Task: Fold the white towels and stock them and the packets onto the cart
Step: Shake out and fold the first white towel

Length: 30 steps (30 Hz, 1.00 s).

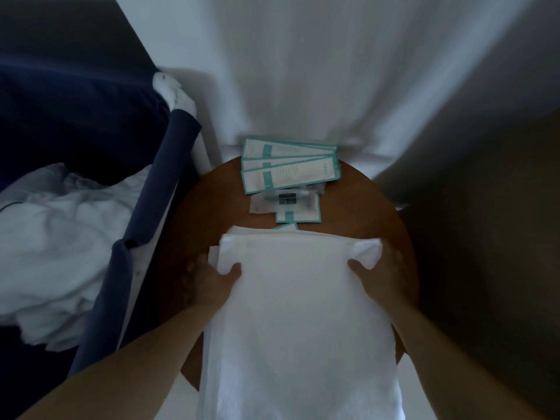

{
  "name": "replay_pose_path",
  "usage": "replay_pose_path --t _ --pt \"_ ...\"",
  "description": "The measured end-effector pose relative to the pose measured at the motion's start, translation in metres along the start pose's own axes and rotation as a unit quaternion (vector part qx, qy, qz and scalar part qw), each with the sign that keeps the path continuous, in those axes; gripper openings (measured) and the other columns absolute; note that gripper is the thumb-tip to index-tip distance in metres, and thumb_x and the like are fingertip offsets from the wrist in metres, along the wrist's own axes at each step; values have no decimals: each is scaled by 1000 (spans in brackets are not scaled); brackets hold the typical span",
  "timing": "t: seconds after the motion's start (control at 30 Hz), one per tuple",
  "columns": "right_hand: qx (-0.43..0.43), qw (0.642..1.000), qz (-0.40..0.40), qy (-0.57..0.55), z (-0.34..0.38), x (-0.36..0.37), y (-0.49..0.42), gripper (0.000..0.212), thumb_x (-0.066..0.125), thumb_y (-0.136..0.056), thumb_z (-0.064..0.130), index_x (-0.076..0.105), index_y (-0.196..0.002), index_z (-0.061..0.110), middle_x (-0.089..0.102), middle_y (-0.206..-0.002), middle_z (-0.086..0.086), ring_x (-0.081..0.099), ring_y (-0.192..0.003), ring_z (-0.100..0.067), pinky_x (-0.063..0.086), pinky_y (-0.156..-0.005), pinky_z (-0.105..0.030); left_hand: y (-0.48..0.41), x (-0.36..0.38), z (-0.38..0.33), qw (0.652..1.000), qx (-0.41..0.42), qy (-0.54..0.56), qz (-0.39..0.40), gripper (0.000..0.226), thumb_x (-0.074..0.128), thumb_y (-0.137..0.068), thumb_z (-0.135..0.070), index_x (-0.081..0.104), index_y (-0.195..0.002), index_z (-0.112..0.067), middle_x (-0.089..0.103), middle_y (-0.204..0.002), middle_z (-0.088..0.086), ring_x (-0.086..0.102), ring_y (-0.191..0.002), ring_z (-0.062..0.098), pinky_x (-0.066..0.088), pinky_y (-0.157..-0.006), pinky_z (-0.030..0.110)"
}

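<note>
A white towel (297,304) lies lengthwise over a round brown table (212,204), its near end hanging off the table's front edge. My left hand (212,280) grips the towel's left edge with the thumb on top. My right hand (378,274) grips the right edge near a bunched far corner. Beyond the towel, several white packets with teal borders (289,168) lie fanned on the table, with a clear packet (285,201) just in front of them.
A dark blue cart (142,213) with a fabric frame stands to the left, holding crumpled white linen (60,244). A white curtain (333,71) hangs behind the table. A dark wall is on the right.
</note>
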State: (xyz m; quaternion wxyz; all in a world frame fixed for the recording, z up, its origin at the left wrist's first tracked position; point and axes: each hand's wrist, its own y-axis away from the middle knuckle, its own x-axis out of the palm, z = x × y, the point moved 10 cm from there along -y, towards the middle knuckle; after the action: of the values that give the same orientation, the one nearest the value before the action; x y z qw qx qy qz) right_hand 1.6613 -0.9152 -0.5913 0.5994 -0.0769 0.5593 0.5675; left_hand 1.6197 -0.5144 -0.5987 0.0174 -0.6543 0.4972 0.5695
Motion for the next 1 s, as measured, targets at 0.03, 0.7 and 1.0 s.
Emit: replay_pose_path --t 0.03,0.7,1.0 --pt "27 999 11 -17 -10 5 3 95 70 -84 57 20 -157 21 29 -159 -11 33 -143 -35 32 -114 -51 3 4 13 1000 -17 5 7 92 66 -63 -78 46 -130 -18 52 -123 10 58 -107 33 55 -87 52" --pt "71 949 58 -301 -11 0 -13 64 75 -85 33 45 -141 23 57 -133 -8 59 -113 -32 48 -100 -55 -12 4 -37 990 16 127 62 47 61 -96 -28 42 -136 -11 54 -128 14 55 -114 34 49 -95 49" --pt "-245 953 -116 138 24 20 47 77 40 -95 58 14 -159 25 10 -167 -7 8 -153 -29 16 -119 -49 58 71 -68 825 459 -329 24 90 28 -88 -69 4 -158 -18 -7 -165 10 -12 -151 26 -1 -122 49"
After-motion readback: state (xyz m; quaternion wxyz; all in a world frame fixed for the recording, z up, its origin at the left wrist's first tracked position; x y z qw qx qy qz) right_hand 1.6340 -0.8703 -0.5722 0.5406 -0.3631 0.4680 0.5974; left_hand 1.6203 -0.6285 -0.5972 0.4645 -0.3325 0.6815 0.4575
